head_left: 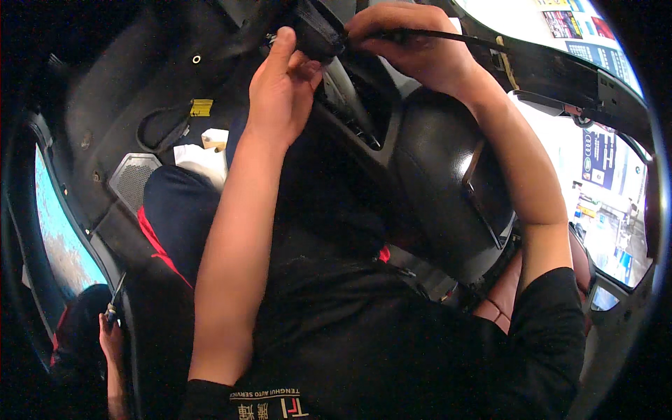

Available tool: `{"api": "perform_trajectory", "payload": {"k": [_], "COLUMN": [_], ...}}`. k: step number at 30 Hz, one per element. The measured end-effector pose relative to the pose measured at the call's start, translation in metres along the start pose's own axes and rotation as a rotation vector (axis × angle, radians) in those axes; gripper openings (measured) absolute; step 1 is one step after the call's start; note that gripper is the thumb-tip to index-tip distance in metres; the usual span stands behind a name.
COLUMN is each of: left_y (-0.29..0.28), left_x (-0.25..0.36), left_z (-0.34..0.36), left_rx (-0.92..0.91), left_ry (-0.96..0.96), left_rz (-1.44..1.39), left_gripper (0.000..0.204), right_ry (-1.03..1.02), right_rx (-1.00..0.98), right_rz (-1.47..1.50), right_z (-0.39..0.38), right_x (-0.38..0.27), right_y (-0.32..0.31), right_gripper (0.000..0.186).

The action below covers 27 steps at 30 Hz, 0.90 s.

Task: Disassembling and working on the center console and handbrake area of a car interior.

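Note:
At the top centre my left hand [280,98] grips the lower edge of a black boxy trim part [318,31], thumb up and fingers curled at its side. My right hand [423,52] is bent over just right of that part. Its fingers are closed on a thin black strip [448,35], which runs out to the right across the back of the hand. The fingertips lie close to the trim part; whether they touch it I cannot tell. Below both hands a pale metal piece [343,87] shows inside a dark opening.
A black padded panel [448,161] lies under my right forearm, with a red-brown seat [500,287] beyond. Left are a speaker grille [133,180], white paper [203,159], a black strap loop [150,129] and a yellow label [201,107]. Another person's hand [109,332] holds a thin-bladed tool [117,297].

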State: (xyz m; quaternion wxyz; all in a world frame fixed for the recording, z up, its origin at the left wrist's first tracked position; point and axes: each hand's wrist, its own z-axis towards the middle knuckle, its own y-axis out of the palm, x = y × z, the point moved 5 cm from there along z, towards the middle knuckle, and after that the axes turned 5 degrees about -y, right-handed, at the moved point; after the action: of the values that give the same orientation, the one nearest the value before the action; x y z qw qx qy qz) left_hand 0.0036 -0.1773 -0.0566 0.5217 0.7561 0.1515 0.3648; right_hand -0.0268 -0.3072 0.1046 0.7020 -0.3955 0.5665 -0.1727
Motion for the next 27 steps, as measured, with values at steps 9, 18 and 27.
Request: {"api": "perform_trajectory", "payload": {"k": [9, 18, 27], "left_y": [0.005, 0.014, 0.012], "left_x": [0.0, 0.0, -0.008], "left_z": [0.019, 0.014, 0.018], "left_rx": [0.02, -0.081, -0.015], "left_ry": [-0.036, -0.042, -0.006], "left_rz": [0.172, 0.088, 0.126], "left_gripper": [0.04, 0.039, 0.039], "right_ry": [-0.048, -0.123, -0.199], "right_rx": [-0.03, 0.004, 0.18], "right_rz": [-0.293, -0.489, -0.298], "right_z": [0.003, -0.006, -0.014], "right_x": [-0.023, -0.029, -0.018], "right_y": [0.001, 0.014, 0.005], "right_gripper": [0.014, 0.014, 0.016]}}
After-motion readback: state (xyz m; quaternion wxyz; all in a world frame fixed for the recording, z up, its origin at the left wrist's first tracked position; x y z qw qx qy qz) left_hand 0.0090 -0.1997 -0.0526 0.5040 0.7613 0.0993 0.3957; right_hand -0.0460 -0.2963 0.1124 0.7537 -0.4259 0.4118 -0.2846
